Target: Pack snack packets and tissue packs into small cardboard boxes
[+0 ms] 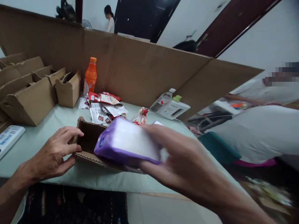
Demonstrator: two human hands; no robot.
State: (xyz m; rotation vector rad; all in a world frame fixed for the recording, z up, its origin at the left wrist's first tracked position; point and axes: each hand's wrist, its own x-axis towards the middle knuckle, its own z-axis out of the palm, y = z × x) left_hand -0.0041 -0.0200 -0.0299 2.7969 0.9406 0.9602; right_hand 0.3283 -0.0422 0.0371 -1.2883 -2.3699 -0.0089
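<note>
My right hand [179,152] is closed around a purple and white soft pack of tissues [130,141], somewhat blurred. The pack is tilted over a small open cardboard box [93,157], its lower left end at the opening. At the box's left end, my left hand [57,149] grips the rim with fingers and thumb. Inside, the box looks dark, and the pack hides its right part. Just behind it lie several red and white snack packets [102,110] and a clear wrapper with red pieces [140,116].
Cardboard boxes [35,96] stand at the left near a white pack [10,138]. An orange bottle [90,76], a clear bottle [163,101] and a white jug [175,109] stand before a tall cardboard screen [144,68]. A person [252,130] is at the right.
</note>
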